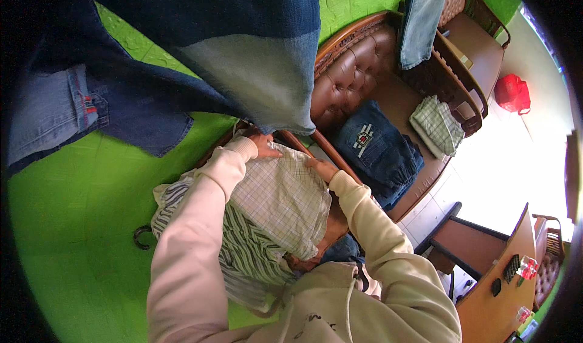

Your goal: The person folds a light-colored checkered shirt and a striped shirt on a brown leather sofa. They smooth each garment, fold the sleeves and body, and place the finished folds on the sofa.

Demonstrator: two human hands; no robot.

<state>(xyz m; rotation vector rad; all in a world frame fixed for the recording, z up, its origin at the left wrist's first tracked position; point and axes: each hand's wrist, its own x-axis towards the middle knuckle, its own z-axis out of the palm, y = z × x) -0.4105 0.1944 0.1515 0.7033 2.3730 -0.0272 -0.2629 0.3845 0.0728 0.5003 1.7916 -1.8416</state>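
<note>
Plaid cloth [280, 191] spans left hand [263, 146] to right hand [323, 170], each grip pinching its edge.

- Near the middle of the frame, the left hand [264, 147] and right hand [322, 169] gripped the upper part of a pale checked cloth [279, 191] — one toward each side.
- Just below and left of centre, a striped cloth [249, 240] showed from beneath it.
- Blue jeans [255, 69] hung across the upper left, before a green wall [79, 233].
- Right of centre, a brown sofa [358, 57] bore folded dark denim [376, 148] — and, beside it, a folded checked garment [438, 124].
- A red bag [513, 92] sat at upper right.
</note>
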